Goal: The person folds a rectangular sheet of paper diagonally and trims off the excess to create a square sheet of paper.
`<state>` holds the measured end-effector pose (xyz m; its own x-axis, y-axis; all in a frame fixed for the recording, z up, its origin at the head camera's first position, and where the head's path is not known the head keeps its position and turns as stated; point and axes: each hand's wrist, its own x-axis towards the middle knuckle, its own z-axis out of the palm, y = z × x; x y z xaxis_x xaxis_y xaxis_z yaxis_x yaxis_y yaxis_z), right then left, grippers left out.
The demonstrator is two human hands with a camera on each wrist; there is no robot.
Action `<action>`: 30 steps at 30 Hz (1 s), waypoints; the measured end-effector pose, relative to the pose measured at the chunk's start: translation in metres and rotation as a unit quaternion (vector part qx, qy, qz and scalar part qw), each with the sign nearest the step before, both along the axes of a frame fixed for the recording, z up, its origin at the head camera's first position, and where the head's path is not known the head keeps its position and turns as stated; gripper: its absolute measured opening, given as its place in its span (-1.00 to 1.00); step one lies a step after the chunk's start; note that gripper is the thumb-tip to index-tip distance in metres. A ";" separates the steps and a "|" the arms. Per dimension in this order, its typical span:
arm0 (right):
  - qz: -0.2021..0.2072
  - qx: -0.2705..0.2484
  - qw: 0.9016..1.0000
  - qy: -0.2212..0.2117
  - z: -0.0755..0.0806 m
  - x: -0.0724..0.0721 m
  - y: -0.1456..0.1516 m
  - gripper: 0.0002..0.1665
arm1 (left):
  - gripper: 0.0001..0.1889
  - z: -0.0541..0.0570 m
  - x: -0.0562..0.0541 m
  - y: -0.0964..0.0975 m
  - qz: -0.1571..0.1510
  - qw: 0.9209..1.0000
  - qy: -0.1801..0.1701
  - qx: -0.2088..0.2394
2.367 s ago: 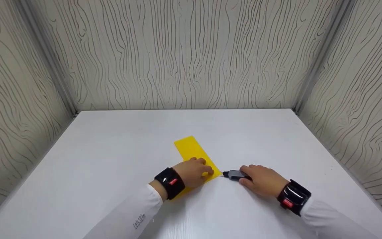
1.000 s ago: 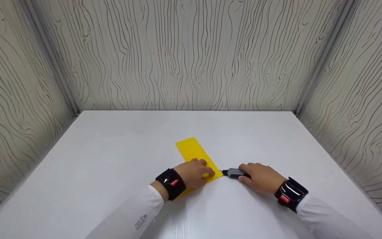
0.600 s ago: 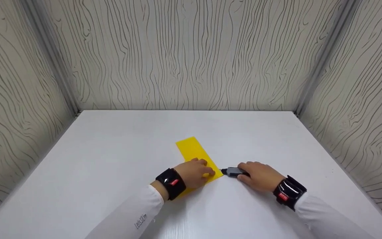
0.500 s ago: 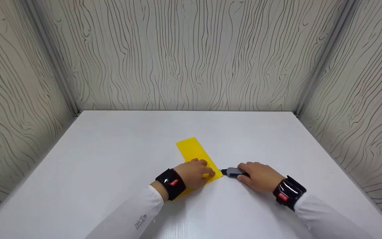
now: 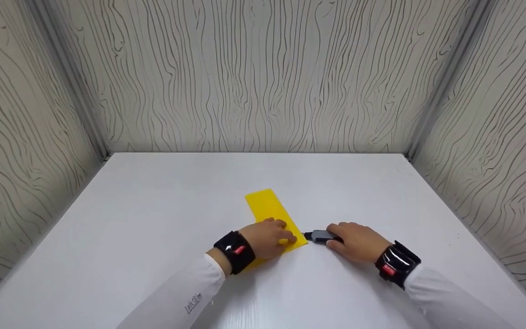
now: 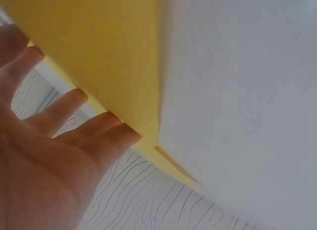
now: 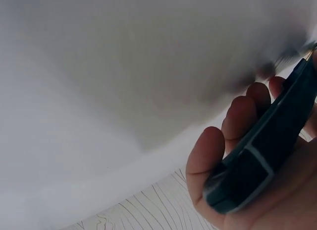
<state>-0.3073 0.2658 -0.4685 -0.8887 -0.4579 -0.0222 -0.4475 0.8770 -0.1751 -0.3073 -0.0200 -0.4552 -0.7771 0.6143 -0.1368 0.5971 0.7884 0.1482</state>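
Observation:
A yellow sheet, paper-like and bent-shaped in outline, lies on the white table in the head view. My left hand rests on it, fingers spread and fingertips pressing down; the hand hides its middle. In the left wrist view these fingers touch the yellow sheet, and a thin flap or second layer shows at its corner. My right hand grips a grey and black utility knife, its front end at the sheet's right edge. The dark knife handle lies across the palm in the right wrist view; its blade is hard to make out.
The white table reaches back to a wood-patterned wall panel. Similar panels stand on both sides, with grey posts in the back corners.
The knife and right hand have shifted slightly left and away from me, up against the sheet's edge. The yellow sheet has slid slightly right under the left hand, which stays nearly in place.

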 end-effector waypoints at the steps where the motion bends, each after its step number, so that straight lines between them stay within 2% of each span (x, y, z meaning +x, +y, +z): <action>1: 0.000 0.001 1.000 0.000 0.001 0.000 -0.001 -0.61 | -0.64 0.001 0.000 0.000 -0.001 1.000 0.001 -0.002; 6: 0.006 -0.002 1.000 -0.001 0.003 0.002 -0.004 -0.61 | -0.63 0.003 -0.001 -0.001 -0.006 1.000 -0.005 -0.005; 11: 0.011 0.001 1.000 0.002 0.002 0.001 -0.001 -0.59 | -0.63 -0.001 -0.004 -0.001 -0.017 1.000 -0.001 0.000; 17: 0.025 -0.001 1.000 0.008 0.006 0.001 -0.001 -0.66 | -0.63 -0.004 -0.010 -0.001 -0.025 1.000 0.002 -0.003; 24: 0.015 -0.006 1.000 -0.004 0.007 0.001 -0.002 -0.75 | -0.62 -0.003 -0.011 -0.002 -0.019 1.000 -0.008 0.000; 30: 0.004 -0.005 1.000 -0.010 0.005 -0.003 -0.001 -0.70 | -0.62 -0.003 -0.008 -0.002 -0.017 1.000 -0.012 0.003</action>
